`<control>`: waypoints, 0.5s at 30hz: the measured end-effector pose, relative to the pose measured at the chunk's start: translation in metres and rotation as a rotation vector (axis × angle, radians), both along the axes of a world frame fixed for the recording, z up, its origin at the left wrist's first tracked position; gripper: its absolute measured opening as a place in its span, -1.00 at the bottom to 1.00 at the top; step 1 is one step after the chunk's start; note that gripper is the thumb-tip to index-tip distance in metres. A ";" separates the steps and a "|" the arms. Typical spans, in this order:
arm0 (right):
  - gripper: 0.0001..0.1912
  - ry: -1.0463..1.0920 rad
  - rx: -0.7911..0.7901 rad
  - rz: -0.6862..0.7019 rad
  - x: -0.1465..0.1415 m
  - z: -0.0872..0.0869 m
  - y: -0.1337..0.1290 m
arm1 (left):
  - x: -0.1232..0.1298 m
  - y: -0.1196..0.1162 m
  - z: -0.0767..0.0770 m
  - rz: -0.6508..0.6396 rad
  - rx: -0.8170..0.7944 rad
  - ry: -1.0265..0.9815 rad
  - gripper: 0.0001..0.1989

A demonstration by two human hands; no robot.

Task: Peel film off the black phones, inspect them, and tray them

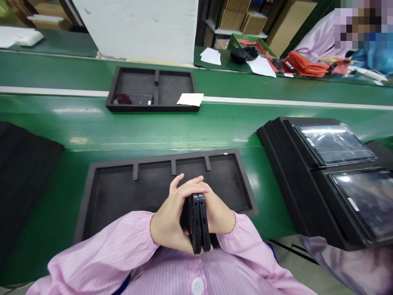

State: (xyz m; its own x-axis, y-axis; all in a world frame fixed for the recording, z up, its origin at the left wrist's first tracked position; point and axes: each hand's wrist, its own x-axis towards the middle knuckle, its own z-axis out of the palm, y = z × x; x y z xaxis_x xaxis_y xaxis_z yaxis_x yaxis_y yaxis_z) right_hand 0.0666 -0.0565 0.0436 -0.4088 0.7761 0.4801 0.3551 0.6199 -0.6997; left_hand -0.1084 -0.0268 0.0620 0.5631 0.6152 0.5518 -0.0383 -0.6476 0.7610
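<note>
Two slim black devices stand on edge side by side, close to my body, their port ends facing me. My left hand point(173, 217) wraps round the left device point(195, 223) and its fingers reach over the top. On the other side my right hand point(218, 211) holds the right device point(204, 223); part of that hand is hidden behind the devices. Beneath and beyond both hands lies a black foam tray point(116, 192) with short dividers along its far edge. No device shows in the visible part of this tray.
Farther off, a smaller black tray point(153, 108) holds a dark device point(141, 99) and a paper slip point(190, 99). Stacked trays with tablets point(337, 143) stand at right, black foam point(24, 164) at left. Another person's hand point(330, 60) is near orange packets point(307, 65).
</note>
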 end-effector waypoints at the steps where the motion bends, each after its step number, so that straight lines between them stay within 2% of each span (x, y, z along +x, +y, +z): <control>1: -0.12 0.003 -0.007 0.004 0.000 0.000 0.000 | 0.000 0.000 0.000 0.003 0.001 0.009 0.03; 4: -0.17 0.030 -0.050 0.027 0.001 0.000 0.002 | 0.001 0.001 0.003 0.021 -0.003 0.064 0.08; 9: -0.28 0.040 -0.243 0.073 0.004 0.001 0.002 | 0.005 0.001 0.008 0.060 -0.017 0.128 0.11; 15: -0.23 0.057 -0.264 0.055 0.003 0.001 0.000 | 0.007 0.000 0.010 0.058 -0.026 0.142 0.11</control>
State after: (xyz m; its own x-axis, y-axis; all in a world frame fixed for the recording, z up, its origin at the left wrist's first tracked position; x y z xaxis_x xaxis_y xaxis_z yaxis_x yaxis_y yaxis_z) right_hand 0.0700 -0.0562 0.0443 -0.4316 0.8551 0.2875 0.2813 0.4303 -0.8577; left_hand -0.1018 -0.0263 0.0718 0.5972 0.6624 0.4523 0.1080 -0.6252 0.7729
